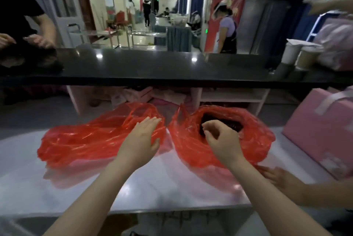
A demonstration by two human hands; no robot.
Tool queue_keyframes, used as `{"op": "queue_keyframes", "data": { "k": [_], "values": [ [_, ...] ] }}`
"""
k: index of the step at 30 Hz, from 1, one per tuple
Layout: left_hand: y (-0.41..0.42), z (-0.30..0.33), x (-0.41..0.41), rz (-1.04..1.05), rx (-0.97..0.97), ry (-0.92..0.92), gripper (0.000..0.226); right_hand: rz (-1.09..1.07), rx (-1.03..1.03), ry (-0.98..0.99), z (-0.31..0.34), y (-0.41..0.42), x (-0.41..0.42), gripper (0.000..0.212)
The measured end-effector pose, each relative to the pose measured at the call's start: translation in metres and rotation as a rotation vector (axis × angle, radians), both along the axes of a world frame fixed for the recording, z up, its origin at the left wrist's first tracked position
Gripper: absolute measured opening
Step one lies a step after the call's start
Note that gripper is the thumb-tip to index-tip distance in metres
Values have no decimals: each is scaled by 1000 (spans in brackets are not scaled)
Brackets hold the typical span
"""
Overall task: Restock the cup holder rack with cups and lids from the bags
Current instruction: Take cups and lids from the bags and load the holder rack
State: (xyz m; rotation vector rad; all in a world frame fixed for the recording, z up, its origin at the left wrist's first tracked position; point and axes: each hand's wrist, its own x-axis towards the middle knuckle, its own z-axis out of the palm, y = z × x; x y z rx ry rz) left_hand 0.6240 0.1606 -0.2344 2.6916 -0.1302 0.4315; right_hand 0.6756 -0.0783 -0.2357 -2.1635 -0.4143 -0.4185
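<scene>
Right now your left hand [142,136] lies flat and released on the left red bag [86,140], likely pinning it down. Your right hand [219,136] hovers with loosely curled fingers, grasping nothing, over the mouth of the right red bag [254,136], where dark contents [229,122], probably lids, show. Count 2 bags and 2 cups [299,55] far right of them; no rack is visible.
</scene>
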Motion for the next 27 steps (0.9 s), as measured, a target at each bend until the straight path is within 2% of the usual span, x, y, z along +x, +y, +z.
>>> {"op": "queue_keyframes", "data": {
  "k": [5,8,14,18,22,27],
  "values": [
    [-25,-8,61,-129,-83,-28,43,-244,-58,20,-20,-48,34,23],
    [-48,-10,91,-222,-82,-17,39,-317,-95,44,-27,-73,57,26],
    [-93,-21,155,-266,-119,51,39,-317,-272,142,-46,-93,113,26],
    [-118,-33,189,-343,-59,166,39,-405,-407,223,-57,-108,140,29],
    [-136,-46,219,-329,-11,250,40,-408,-409,315,-64,-129,160,38],
    [-152,-60,237,-252,-1,290,52,-320,-347,481,-77,-146,174,54]
  ]
}}
